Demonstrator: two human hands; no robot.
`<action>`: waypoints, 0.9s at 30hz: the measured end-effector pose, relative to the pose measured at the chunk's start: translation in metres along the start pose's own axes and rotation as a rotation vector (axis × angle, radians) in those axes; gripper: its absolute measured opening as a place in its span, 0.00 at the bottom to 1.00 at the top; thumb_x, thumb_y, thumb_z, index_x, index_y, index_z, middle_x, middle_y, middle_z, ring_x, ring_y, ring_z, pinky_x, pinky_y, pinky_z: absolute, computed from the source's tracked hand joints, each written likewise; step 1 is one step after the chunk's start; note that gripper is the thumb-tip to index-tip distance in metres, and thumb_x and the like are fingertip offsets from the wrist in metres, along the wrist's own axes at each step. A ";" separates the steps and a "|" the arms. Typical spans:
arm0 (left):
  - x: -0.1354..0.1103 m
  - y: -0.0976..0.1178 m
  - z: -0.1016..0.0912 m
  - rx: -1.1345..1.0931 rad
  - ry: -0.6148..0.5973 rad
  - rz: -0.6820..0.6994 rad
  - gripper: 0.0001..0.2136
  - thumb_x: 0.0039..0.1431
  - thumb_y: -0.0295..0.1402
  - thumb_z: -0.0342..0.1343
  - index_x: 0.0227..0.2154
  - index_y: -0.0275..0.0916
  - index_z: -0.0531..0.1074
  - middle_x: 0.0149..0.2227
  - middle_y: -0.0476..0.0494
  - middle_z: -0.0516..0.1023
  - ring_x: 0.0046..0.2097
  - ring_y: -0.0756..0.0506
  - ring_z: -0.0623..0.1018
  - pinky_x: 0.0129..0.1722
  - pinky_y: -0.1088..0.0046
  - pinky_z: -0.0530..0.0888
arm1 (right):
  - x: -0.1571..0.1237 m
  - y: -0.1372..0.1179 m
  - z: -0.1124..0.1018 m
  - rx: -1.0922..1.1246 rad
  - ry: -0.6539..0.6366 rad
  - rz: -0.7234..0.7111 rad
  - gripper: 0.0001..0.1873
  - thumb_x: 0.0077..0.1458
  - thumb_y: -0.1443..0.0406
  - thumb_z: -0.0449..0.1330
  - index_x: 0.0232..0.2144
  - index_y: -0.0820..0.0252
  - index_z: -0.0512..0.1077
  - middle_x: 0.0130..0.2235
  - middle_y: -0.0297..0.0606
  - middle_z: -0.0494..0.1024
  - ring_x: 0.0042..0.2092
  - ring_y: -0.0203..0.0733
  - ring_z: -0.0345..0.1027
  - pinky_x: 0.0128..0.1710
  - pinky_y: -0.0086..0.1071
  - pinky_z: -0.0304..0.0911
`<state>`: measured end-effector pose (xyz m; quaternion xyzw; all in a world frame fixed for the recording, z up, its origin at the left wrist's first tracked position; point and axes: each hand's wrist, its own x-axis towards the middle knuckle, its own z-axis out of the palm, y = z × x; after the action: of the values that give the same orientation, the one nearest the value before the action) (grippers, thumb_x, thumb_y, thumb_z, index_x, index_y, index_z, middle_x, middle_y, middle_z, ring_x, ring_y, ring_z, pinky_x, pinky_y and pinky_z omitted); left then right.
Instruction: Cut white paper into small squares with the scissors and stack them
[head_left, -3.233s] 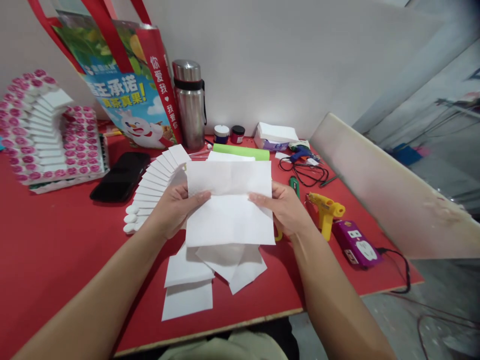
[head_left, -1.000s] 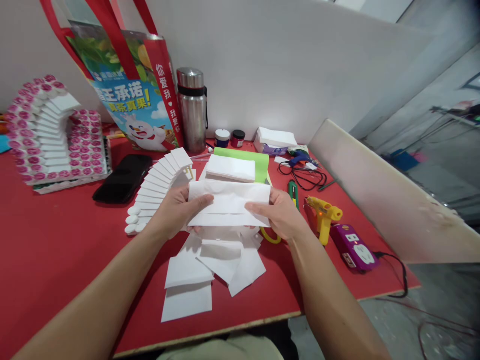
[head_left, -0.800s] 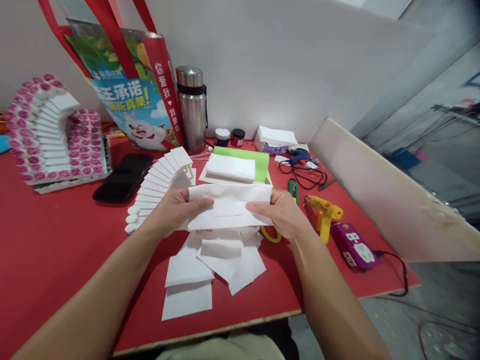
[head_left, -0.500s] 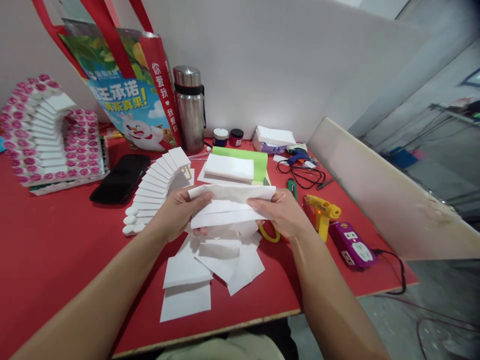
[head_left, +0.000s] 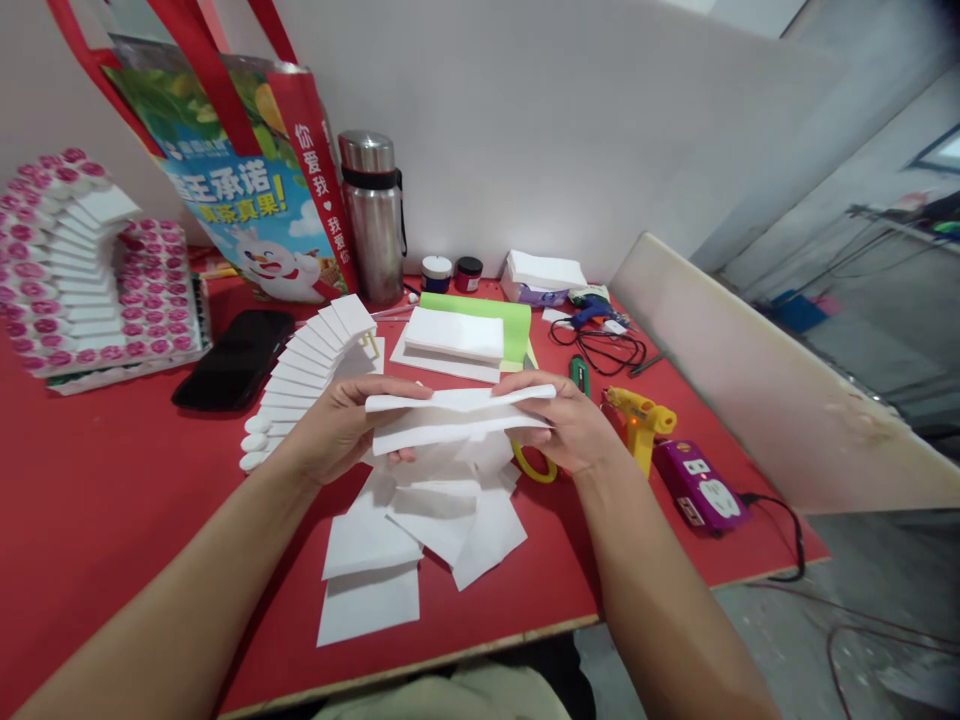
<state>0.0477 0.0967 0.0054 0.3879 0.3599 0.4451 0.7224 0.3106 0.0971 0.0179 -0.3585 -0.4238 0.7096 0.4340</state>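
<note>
A folded white paper napkin [head_left: 457,425] is stretched between my two hands, above the middle of the table. My left hand [head_left: 345,425] grips its left end, thumb along the upper layer and fingers beneath. At the other end, my right hand [head_left: 566,420] pinches it, partly hidden behind the paper. Several loose white paper pieces [head_left: 371,600] lie overlapping below the hands. Left of my left hand stands a curved white structure of stacked strips [head_left: 311,360]. The yellow scissor-like handle [head_left: 534,465] shows under my right hand.
A yellow glue gun [head_left: 641,425] and purple power socket [head_left: 701,485] are at the right. Behind the hands is a white paper stack [head_left: 456,335]. A steel flask [head_left: 373,220], shopping bag [head_left: 232,190], black phone [head_left: 234,360] and pink-dotted structure [head_left: 71,270] stand at the left.
The napkin's upper flap has turned, so its edge now faces me with a gap between layers. My right thumb has moved from the front face to behind the top edge.
</note>
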 end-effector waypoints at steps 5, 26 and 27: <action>-0.001 0.001 -0.007 0.026 -0.164 -0.033 0.10 0.44 0.31 0.74 0.32 0.38 0.86 0.22 0.45 0.79 0.20 0.48 0.78 0.20 0.77 0.76 | 0.000 0.000 -0.003 0.071 -0.065 -0.001 0.05 0.55 0.65 0.67 0.29 0.61 0.75 0.18 0.22 0.55 0.20 0.25 0.42 0.21 0.22 0.44; -0.004 0.012 -0.007 0.306 -0.251 -0.173 0.16 0.54 0.47 0.64 0.35 0.39 0.72 0.26 0.49 0.74 0.22 0.53 0.66 0.19 0.81 0.58 | -0.011 -0.003 0.012 -0.574 -0.136 -0.255 0.09 0.47 0.70 0.50 0.23 0.59 0.69 0.26 0.33 0.65 0.26 0.35 0.53 0.27 0.33 0.45; -0.006 0.011 -0.005 0.326 -0.283 -0.231 0.18 0.57 0.49 0.63 0.38 0.40 0.72 0.26 0.50 0.75 0.21 0.53 0.67 0.19 0.81 0.58 | -0.011 -0.003 0.016 -0.611 -0.161 -0.253 0.09 0.47 0.70 0.50 0.23 0.59 0.69 0.26 0.33 0.66 0.27 0.36 0.54 0.28 0.33 0.46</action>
<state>0.0377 0.0958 0.0140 0.5141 0.3644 0.2366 0.7395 0.3019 0.0831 0.0281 -0.3593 -0.6907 0.5166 0.3563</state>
